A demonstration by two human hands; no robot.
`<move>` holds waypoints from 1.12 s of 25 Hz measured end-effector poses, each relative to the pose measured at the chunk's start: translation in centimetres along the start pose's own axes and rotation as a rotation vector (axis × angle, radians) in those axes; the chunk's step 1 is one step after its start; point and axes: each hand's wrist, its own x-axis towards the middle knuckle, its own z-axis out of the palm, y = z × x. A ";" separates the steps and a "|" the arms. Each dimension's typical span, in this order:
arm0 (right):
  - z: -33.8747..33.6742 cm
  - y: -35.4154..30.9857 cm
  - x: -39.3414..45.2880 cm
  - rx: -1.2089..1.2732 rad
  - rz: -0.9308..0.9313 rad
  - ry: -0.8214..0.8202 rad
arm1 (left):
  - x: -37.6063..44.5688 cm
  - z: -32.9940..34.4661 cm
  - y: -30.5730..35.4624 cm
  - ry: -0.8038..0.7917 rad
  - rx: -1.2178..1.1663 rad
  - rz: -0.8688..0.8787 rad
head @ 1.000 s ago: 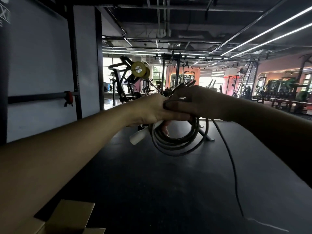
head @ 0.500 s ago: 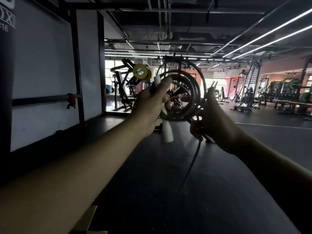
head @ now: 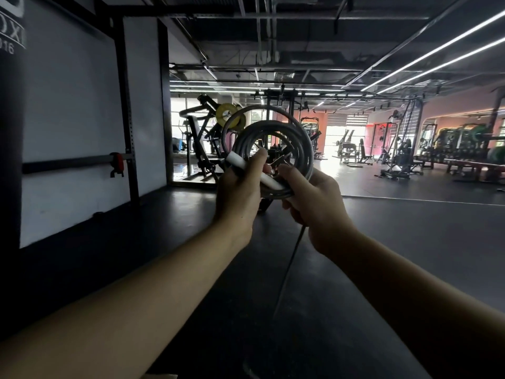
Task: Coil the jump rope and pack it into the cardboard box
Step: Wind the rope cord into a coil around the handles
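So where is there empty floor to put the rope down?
The dark floor to the right of the right hand is bare up to the benches. Bare too: the strip between the left hand and the white wall. Straight ahead, behind the coiled rope, gym machines crowd the floor.

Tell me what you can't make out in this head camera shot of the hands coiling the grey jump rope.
1. The cardboard box: head view, only a sliver shows at the bottom edge.
2. The loose grey rope tail: its far end fades into the dark floor.
3. The second handle: not visible; only one white handle shows.
4. The right hand hides its own grip on the coil; the left hand hides the handle's middle.
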 end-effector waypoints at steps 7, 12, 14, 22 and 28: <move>-3.3 -2.9 2.3 -0.653 -0.213 -0.221 | 2.9 -5.2 4.8 -0.430 0.231 0.045; -3.0 -5.7 4.3 -1.139 -0.370 -0.410 | 3.1 -1.9 9.2 -0.790 1.025 0.283; -2.6 -6.6 4.5 -1.192 -0.367 -0.442 | 2.8 -0.7 9.2 -0.811 1.120 0.286; -3.0 -6.0 4.4 -0.978 -0.411 -0.375 | 2.5 -0.9 6.8 -0.796 0.774 0.109; -2.4 -6.3 4.6 -0.720 -0.406 -0.078 | 1.7 -0.8 6.3 -0.717 0.616 0.005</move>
